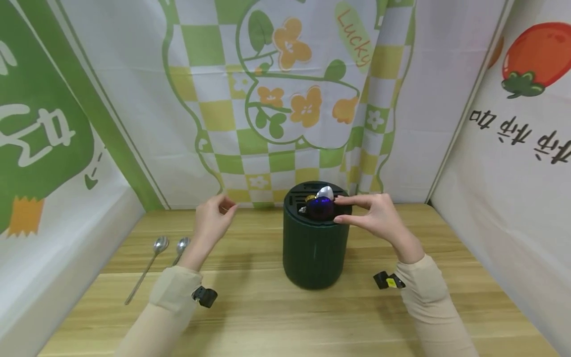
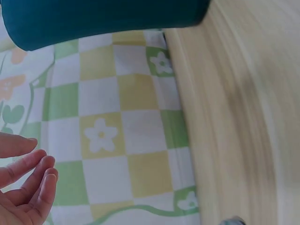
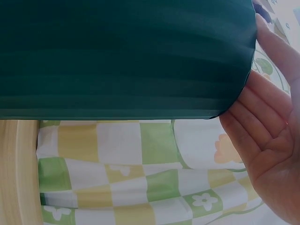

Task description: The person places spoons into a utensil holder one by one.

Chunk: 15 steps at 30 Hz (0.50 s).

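Observation:
A dark green cylindrical utensil holder with a slotted black top stands upright on the table. Shiny utensil heads cluster over its slots: a rounded purple-blue one, a silver one and a small gold one. My right hand is at the holder's right rim, thumb and fingers stretched out and spread apart beside the purple-blue head. In the right wrist view, the holder's ribbed wall hides those fingertips. To the left of the holder, my left hand hovers with loosely bent fingers and nothing in them.
Two silver spoons lie on the left of the wooden table, one in full view, the other partly behind my left forearm. A patterned curtain hangs behind the table, and printed cloths flank both sides.

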Available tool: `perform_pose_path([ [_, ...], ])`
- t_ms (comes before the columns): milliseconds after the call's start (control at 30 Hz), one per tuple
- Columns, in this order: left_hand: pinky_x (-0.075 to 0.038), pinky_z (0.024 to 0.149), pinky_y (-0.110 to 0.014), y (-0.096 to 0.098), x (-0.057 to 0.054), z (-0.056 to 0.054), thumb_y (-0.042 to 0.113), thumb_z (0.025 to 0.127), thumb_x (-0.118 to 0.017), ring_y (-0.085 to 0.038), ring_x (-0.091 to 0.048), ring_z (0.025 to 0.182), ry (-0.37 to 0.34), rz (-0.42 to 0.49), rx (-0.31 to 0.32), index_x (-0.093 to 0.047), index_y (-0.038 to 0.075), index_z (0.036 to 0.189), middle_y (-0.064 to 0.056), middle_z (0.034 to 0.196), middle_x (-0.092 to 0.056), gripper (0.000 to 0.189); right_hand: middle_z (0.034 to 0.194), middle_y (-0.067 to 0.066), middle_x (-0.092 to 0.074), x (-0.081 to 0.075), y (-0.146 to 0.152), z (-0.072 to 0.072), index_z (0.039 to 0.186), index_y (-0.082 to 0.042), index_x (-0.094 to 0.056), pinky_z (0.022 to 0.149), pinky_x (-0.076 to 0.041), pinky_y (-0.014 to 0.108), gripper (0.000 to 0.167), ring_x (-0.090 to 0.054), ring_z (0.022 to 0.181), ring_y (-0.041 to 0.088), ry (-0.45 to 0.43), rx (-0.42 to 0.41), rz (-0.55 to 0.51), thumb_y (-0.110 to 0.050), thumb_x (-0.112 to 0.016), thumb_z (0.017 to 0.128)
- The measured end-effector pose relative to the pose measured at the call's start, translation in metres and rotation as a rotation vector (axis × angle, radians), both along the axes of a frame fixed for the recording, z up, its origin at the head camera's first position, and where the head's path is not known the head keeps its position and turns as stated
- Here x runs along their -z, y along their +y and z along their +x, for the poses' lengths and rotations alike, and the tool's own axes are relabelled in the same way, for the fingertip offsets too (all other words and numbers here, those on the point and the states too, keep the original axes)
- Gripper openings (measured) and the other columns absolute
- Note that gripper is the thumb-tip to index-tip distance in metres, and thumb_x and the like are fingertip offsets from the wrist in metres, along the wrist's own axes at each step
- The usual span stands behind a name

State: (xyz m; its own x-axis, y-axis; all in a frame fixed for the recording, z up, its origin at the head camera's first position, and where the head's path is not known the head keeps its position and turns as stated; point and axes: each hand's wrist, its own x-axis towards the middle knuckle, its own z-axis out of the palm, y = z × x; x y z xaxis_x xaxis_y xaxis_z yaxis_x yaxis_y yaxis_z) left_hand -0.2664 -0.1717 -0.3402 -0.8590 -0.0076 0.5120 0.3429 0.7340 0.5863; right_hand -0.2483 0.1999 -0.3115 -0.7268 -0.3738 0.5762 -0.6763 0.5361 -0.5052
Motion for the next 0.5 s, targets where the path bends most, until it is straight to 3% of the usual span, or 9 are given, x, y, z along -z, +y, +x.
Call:
perform_pose_path([
  [267,-0.052,0.069,-0.038,-0.017,0.018,0.004,0.016,0.091,-0.062,-0.025,-0.063,0.079,-0.041,-0.02,-0.032,-0.067,0.004,0.096,-0.012,0.092,-0.068,0.014,0.108,0.0,-0.071,0.0,0.001,0.001,0.106,-0.016,-0.074,0.093,-0.051,0.036,0.037,-0.066,0.106,0.018,0.006,-0.012,-0.009,-0.028,-0.082,0.072],
  [500,-0.052,0.064,-0.033,-0.035,0.036,0.006,0.017,0.092,-0.06,-0.024,-0.063,0.077,-0.121,-0.035,-0.062,-0.066,0.003,0.097,-0.013,0.092,-0.068,0.016,0.108,0.0,-0.071,0.001,0.001,0.0,0.106,-0.017,-0.074,0.094,-0.05,0.035,0.037,-0.066,0.106,0.017,0.002,-0.015,-0.012,-0.029,-0.082,0.073],
])
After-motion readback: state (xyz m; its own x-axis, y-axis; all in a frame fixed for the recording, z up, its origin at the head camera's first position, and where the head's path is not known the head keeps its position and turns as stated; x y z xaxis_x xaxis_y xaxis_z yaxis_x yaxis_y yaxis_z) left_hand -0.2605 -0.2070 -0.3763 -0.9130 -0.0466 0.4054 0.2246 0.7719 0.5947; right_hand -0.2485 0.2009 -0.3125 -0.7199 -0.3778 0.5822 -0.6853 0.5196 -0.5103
